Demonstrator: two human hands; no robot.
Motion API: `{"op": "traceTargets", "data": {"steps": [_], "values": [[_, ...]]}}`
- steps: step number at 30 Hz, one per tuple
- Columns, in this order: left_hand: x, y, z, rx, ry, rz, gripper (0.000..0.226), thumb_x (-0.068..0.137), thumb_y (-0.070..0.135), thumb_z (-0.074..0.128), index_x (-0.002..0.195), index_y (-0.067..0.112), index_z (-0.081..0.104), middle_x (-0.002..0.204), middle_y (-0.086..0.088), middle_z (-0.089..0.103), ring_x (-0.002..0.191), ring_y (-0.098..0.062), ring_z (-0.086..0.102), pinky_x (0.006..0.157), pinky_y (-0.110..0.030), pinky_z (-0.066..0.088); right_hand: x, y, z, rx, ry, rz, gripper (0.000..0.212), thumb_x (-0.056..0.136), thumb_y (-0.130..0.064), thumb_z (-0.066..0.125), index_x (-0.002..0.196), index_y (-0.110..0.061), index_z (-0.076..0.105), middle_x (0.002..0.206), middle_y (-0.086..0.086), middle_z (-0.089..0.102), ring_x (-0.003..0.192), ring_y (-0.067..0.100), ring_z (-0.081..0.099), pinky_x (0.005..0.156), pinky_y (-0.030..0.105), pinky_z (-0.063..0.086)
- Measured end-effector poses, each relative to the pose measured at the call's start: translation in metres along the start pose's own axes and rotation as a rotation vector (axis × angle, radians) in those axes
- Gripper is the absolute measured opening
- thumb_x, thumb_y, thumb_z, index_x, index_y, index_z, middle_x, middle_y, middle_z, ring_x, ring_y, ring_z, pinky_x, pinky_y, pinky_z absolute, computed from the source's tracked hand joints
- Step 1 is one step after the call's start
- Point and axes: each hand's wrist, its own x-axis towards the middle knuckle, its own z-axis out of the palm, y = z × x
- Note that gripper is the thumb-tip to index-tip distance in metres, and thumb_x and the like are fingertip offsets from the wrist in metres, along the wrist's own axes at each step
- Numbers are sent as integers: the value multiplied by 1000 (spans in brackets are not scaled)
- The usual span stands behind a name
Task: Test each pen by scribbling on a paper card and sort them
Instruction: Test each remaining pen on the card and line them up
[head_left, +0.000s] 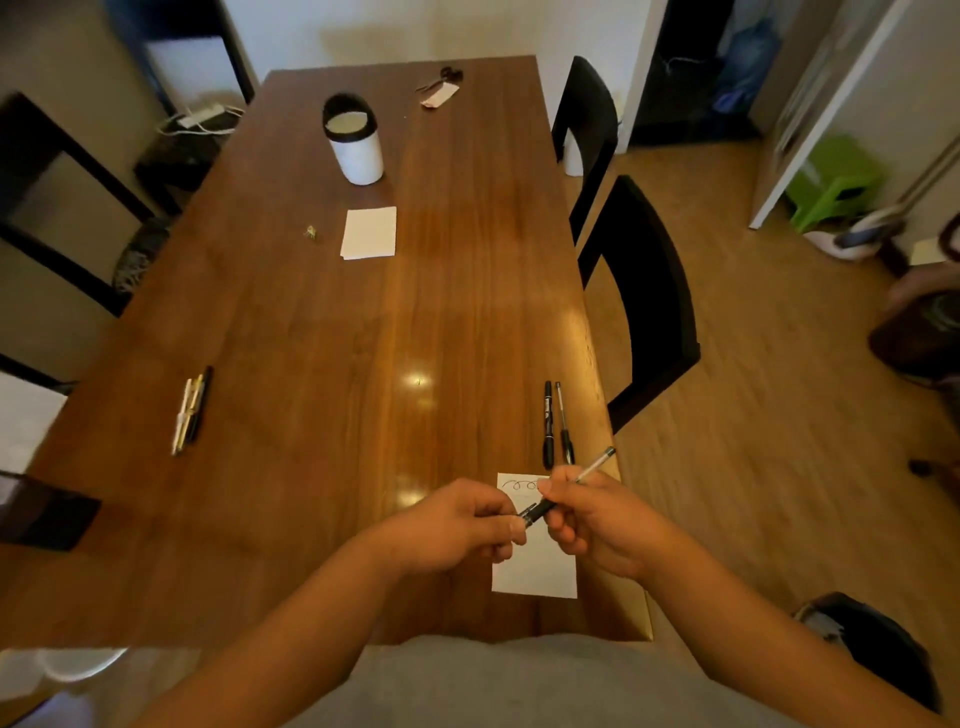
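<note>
- The right hand grips a pen around its middle, fingers curled round the barrel. The clear far end sticks out up and to the right, past the knuckles.
- The left hand pinches the pen's dark near end between thumb and curled fingers (cap or tip, too small to tell).
- Both hands hold the pen above the paper card, which lies flat near the tabletop's near right corner, with looped scribbles along its far edge.
- Two dark pens lie side by side just beyond the card, close to the right edge.
- A bunch of pens lies well apart, near the left edge.
- Farther up the middle sit blank white sheets and, beyond them, an upright white cup with a black rim.
- Scissors lie at the far end beside a small paper slip.
- A black chair stands along the right side.
</note>
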Motion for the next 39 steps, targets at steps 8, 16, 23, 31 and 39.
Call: {"op": "traceTargets", "data": {"steps": [8,16,23,31,39], "values": [[-11,-30,-54,-137,-104,-103,16,90,37,60,89,26,72,78,3,64,76,-13,60,72,-26,47,2,-29,-54,301,270,-101,19,91,-21,59,75,-16,51,54,-1,49,42,8,45,35,17,37],[2,-93,-57,113,122,-247,20,98,35,51,92,21,64,83,1,64,76,-14,61,79,-40,53,9,4,-61,113,518,24,19,99,-23,55,85,-12,61,61,3,56,51,12,52,46,23,43],[23,-85,-8,713,54,-61,10,98,40,48,96,33,56,94,10,57,83,-6,54,68,-20,41,31,41,-8,-418,605,-58,11,97,-26,58,95,-21,67,86,1,70,72,13,67,60,22,52],[44,-98,17,1150,-79,328,35,99,31,49,127,11,57,151,-7,38,138,-25,33,110,-39,33,47,57,12,-704,582,-108,11,91,-21,66,88,-29,58,97,-18,59,84,-5,53,52,5,41],[46,-109,20,1223,-106,393,36,99,29,50,128,9,57,153,-10,34,141,-27,28,111,-40,30,48,60,15,-807,545,-116,16,91,-20,66,85,-31,56,90,-18,59,81,-5,53,57,5,37]]}}
